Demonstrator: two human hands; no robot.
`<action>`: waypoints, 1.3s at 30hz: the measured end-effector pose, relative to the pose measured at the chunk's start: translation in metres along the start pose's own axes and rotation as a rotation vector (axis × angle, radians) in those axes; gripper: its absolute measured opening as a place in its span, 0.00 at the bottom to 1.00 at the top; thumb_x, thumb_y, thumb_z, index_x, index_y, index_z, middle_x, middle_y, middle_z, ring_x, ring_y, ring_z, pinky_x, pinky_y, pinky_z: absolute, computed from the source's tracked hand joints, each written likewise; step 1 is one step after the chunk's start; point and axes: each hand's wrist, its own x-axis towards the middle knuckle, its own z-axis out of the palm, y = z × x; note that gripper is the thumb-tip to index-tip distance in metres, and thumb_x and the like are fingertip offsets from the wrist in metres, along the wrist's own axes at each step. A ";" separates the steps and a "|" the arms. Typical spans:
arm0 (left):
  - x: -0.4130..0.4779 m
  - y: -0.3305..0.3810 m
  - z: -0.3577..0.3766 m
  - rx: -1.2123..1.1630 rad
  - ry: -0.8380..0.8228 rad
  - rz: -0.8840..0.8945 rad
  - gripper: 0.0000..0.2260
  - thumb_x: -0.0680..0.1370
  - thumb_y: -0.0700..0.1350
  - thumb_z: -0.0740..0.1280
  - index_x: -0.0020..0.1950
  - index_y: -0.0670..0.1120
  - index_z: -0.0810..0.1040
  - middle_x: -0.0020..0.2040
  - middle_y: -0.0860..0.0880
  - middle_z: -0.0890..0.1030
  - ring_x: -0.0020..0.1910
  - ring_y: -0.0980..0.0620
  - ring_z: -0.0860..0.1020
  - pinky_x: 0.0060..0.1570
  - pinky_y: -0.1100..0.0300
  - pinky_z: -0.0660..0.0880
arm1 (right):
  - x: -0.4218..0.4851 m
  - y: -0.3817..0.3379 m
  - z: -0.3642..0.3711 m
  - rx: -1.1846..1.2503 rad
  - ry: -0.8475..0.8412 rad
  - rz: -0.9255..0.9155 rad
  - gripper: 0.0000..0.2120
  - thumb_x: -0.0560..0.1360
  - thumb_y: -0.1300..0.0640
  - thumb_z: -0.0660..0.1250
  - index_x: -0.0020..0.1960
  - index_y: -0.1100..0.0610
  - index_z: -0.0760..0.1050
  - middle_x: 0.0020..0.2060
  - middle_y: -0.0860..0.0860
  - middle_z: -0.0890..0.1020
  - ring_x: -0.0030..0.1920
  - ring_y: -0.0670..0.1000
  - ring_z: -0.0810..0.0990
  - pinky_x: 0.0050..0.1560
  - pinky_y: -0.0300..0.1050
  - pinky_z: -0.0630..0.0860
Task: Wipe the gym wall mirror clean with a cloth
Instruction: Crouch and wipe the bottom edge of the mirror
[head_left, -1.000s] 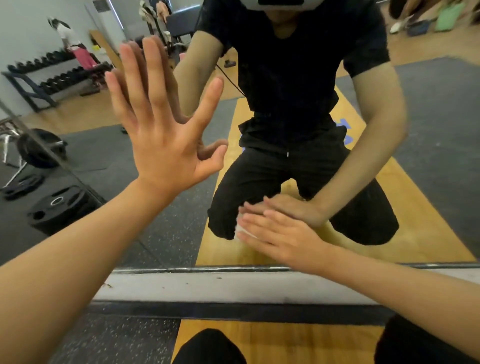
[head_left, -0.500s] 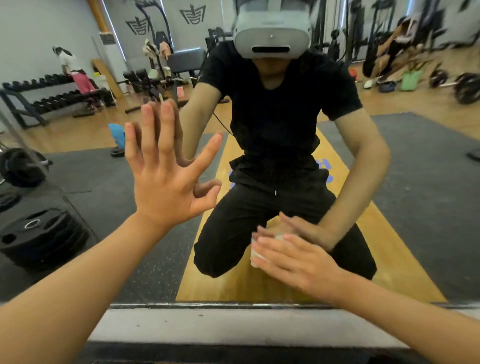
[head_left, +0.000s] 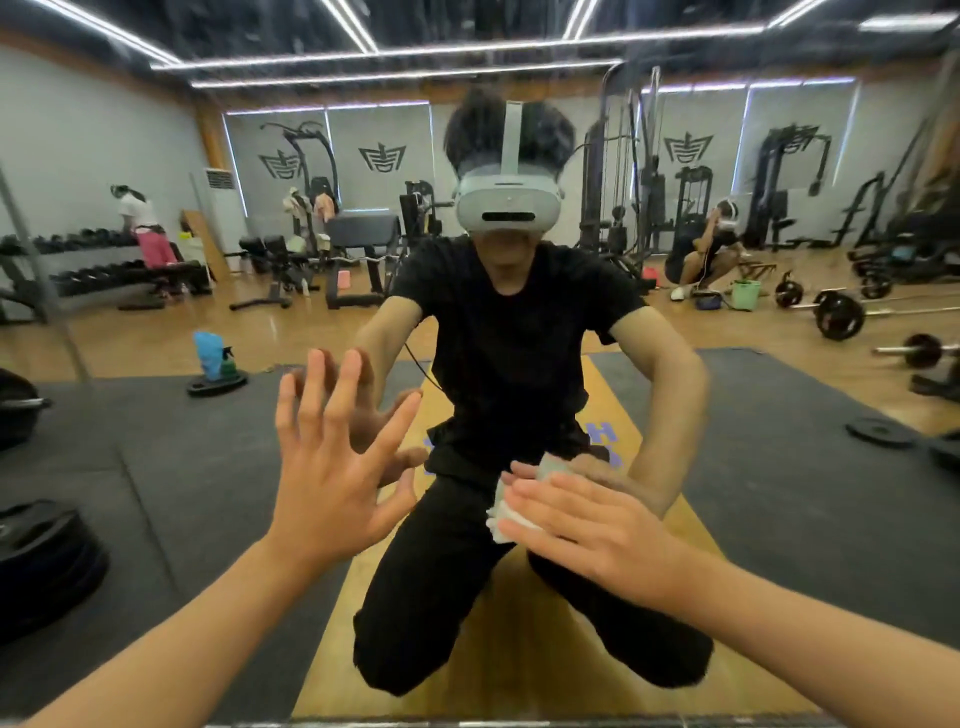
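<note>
The right hand (head_left: 597, 525) is pressing flat, fingers (head_left: 550, 501) straight and pointing left, on a white cloth (head_left: 503, 517) against the mirror (head_left: 779, 332), low and right of centre. The cloth is showing as a crumpled strip past the hand's leading edge, running roughly up and down, the rest hidden. The left hand (head_left: 332, 493) is resting open on the glass, fingers spread upward. The glass is reflecting a kneeling person (head_left: 514, 332) in black, dark mats (head_left: 208, 467) and barbells (head_left: 839, 314).
</note>
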 end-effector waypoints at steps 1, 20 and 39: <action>0.002 0.003 -0.002 -0.012 -0.009 0.030 0.31 0.78 0.56 0.67 0.80 0.50 0.67 0.83 0.35 0.55 0.83 0.30 0.53 0.81 0.33 0.48 | 0.002 0.003 -0.006 -0.005 -0.038 -0.037 0.21 0.84 0.65 0.67 0.76 0.58 0.73 0.76 0.56 0.72 0.79 0.53 0.66 0.77 0.53 0.68; 0.032 0.013 0.020 0.174 0.074 0.130 0.38 0.78 0.60 0.65 0.85 0.46 0.63 0.86 0.39 0.53 0.85 0.39 0.54 0.83 0.40 0.50 | 0.074 0.052 -0.055 -0.176 0.306 0.287 0.21 0.80 0.72 0.65 0.71 0.62 0.77 0.73 0.61 0.74 0.77 0.61 0.69 0.76 0.65 0.66; 0.025 0.012 0.029 0.231 0.118 0.125 0.38 0.79 0.62 0.62 0.86 0.46 0.60 0.87 0.42 0.48 0.86 0.42 0.50 0.83 0.41 0.49 | 0.031 -0.001 0.009 -0.093 0.324 0.365 0.17 0.84 0.72 0.62 0.70 0.63 0.77 0.71 0.61 0.76 0.74 0.60 0.73 0.74 0.59 0.70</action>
